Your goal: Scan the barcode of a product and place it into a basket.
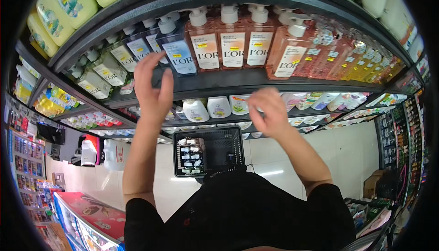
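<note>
My left hand [151, 88] is raised at the shelf edge, thumb and fingers apart, with nothing in it. Its fingertips reach in front of dark pump bottles, close to one with a blue label [180, 58]; I cannot tell whether they touch. My right hand [270, 112] hovers below and in front of the same shelf board [223, 79]. Its fingers are loosely curled, slightly blurred, with a gap to the thumb and nothing seen between. Upright pink pump bottles [233, 50] stand between and above my hands, one [289, 57] further forward than its neighbours.
Below me a black plastic basket [224, 151] holds several white-topped pump bottles [190, 156] on its left side. Greenish pump bottles [109, 72] and yellow bottles [363, 65] flank the shelf. White bottles [219, 107] line the shelf beneath. A red-topped freezer [92, 213] stands at lower left.
</note>
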`<action>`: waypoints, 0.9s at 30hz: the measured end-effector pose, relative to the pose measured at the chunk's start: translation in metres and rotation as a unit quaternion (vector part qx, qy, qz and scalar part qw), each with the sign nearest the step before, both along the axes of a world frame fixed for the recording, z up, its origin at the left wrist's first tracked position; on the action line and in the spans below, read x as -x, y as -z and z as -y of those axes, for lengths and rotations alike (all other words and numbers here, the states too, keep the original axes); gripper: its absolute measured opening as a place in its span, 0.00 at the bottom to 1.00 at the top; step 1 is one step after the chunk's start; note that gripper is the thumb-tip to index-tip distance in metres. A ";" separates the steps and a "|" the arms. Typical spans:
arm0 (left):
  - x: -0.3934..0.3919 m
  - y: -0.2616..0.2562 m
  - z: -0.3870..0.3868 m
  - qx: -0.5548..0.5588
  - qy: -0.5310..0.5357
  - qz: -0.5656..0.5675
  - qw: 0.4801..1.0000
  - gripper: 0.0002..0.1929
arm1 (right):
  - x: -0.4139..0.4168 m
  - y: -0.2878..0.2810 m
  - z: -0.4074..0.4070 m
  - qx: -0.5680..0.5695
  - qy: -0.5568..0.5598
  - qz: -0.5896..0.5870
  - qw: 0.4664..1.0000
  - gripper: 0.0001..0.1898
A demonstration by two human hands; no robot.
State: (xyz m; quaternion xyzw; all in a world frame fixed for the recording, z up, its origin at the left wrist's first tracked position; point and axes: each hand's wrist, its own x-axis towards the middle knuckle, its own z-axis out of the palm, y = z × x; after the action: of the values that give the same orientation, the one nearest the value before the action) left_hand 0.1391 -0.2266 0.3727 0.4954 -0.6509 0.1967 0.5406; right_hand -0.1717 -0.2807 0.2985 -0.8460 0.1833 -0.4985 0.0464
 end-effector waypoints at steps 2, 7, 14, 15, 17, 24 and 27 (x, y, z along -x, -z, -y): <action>0.002 -0.018 0.006 0.004 -0.011 0.016 1.000 0.20 | 0.012 -0.043 0.015 0.111 0.061 0.045 0.991 0.12; 0.000 -0.034 -0.008 -0.040 -0.012 0.043 0.998 0.21 | 0.041 -0.117 0.053 0.220 0.213 0.041 0.951 0.15; 0.005 -0.054 0.007 -0.023 -0.064 0.136 0.988 0.24 | 0.037 -0.155 0.069 0.187 0.226 -0.096 0.951 0.19; 0.002 -0.058 0.012 -0.024 -0.080 0.153 0.985 0.24 | 0.032 -0.158 0.069 0.188 0.224 -0.093 0.952 0.19; -0.001 -0.064 0.025 -0.024 -0.092 0.164 0.982 0.24 | 0.022 -0.163 0.069 0.145 0.289 -0.153 0.934 0.18; 0.000 -0.085 0.060 -0.201 -0.180 0.121 0.955 0.32 | 0.008 -0.154 0.095 0.120 0.287 -0.154 0.938 0.15; -0.004 -0.087 0.082 -0.121 -0.158 0.227 0.953 0.35 | 0.003 -0.148 0.097 0.139 0.296 -0.118 0.937 0.14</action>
State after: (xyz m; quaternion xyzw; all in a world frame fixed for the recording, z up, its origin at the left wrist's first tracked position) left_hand 0.1429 -0.3085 0.4597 0.5960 -0.6889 0.3063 0.2764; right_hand -0.1750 -0.3776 0.4466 -0.8043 0.3583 -0.4065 -0.2438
